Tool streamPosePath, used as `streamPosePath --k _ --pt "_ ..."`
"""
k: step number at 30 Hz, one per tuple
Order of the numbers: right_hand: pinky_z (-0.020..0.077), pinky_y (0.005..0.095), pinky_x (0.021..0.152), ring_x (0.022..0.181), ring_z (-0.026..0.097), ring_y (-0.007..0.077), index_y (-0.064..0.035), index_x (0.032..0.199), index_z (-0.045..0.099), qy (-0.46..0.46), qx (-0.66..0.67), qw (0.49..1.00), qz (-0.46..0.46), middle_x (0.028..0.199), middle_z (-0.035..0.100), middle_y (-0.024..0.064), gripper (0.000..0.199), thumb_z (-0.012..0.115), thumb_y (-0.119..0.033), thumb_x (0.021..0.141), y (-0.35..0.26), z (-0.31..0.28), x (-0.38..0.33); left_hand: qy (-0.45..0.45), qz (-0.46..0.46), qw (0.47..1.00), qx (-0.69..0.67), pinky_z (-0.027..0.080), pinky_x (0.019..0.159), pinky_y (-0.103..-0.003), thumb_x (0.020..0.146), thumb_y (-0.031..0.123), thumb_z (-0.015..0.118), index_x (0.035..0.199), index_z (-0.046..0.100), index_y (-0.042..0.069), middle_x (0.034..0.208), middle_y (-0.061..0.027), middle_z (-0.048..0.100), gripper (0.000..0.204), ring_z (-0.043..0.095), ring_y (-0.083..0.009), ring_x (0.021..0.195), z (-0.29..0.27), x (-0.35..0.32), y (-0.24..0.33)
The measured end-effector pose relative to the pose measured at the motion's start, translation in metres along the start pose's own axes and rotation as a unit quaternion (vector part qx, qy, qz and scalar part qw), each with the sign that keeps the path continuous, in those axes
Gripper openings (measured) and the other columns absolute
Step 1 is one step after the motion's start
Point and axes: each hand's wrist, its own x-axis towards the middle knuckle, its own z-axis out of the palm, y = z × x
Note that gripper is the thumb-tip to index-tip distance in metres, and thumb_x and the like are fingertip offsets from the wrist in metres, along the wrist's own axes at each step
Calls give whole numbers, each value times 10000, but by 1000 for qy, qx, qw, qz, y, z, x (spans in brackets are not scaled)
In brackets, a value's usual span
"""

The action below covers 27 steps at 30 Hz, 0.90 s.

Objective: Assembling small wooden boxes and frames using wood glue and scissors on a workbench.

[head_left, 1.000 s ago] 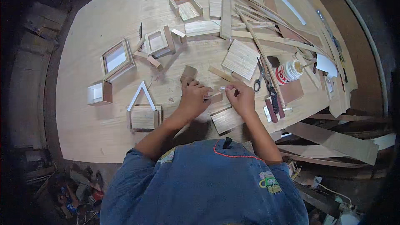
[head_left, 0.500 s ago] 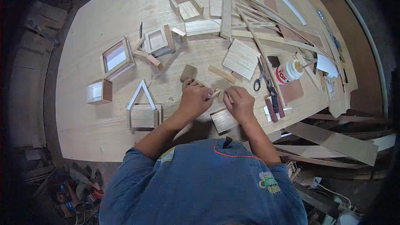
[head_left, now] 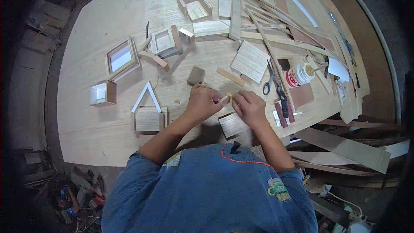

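My left hand (head_left: 204,102) is closed around a small light wood piece (head_left: 224,100), which sticks out past the fingertips toward the right. The fingers of my right hand (head_left: 250,108) are pinched at the far end of that piece; anything else between them is too small to make out. Just beyond my left hand sits a brownish block (head_left: 196,76). A thin wood strip (head_left: 230,77) lies ahead of both hands. Close below my right hand is a rectangular wood piece (head_left: 233,125), partly covered by the hand's wrist.
To the left stand a small house shape with a white gable (head_left: 148,97), an open box (head_left: 103,93) and a frame (head_left: 120,60). On the right are scissors (head_left: 267,87), an open glue jar (head_left: 300,75), a square board (head_left: 250,61) and piled strips (head_left: 276,39).
My right hand has come in to meet the end of the small wood piece, closing the gap seen before. My left hand still holds the piece, with its fingers slightly shifted.
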Motion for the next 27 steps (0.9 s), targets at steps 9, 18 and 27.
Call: streamPosePath --k 9,18,27 --pt "525 335 636 775 629 234 -93 957 644 -13 21 1000 5 906 639 70 277 702 -98 686 1 -2 -2 -4 19 999 37 445 730 -427 729 372 695 664 691 71 583 -96 612 307 598 -288 599 -2 2 3" --pt "521 332 619 764 622 229 -84 961 639 -25 4 1000 -16 896 636 64 289 703 -105 680 2 -5 -3 7 17 1000 -11 472 615 -377 720 374 708 678 697 60 572 -109 613 317 598 -269 525 -4 0 9" --pt "500 332 570 705 588 214 -81 880 619 -29 -7 999 -35 867 627 48 213 693 -118 683 -2 -7 2 11 13 1000 -20 487 541 -355 717 384 714 718 709 60 572 -136 607 324 613 -285 533 -2 0 8"
